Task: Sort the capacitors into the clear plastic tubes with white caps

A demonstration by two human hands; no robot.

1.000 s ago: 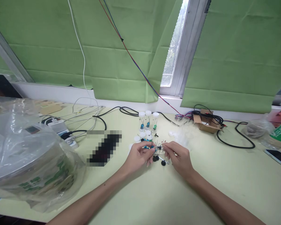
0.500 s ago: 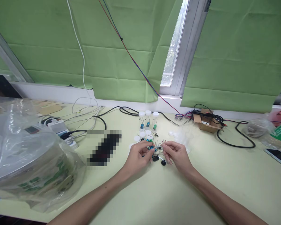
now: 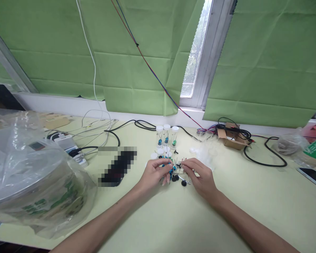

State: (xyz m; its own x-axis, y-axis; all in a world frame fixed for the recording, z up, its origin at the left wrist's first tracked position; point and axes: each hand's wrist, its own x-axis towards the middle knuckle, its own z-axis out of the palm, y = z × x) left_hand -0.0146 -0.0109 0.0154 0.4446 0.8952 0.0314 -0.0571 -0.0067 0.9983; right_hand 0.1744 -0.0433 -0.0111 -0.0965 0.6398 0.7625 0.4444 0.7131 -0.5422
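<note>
My left hand (image 3: 156, 174) and my right hand (image 3: 201, 175) meet over a small heap of electronic parts (image 3: 175, 169) on the pale green table (image 3: 173, 218). Both hands pinch thin wire leads of small blue parts; which part each holds is too small to name. Two black round parts (image 3: 183, 183) lie just below my fingers. Behind the heap stand three clear vials (image 3: 166, 135) with white caps, holding blue and green parts. Several loose white caps (image 3: 160, 151) lie between the vials and my hands.
A large clear plastic bag over a round drum (image 3: 31, 179) fills the left. A power strip with white and black cables (image 3: 68, 144) lies behind it. A cardboard box with tangled wires (image 3: 233, 137) and a black cable (image 3: 268, 154) sit at the right, a tablet (image 3: 313, 177) at the far right.
My left hand has slid slightly left and down over the heap; my right hand has lowered a little toward the table. The parts between my fingers have shifted.
</note>
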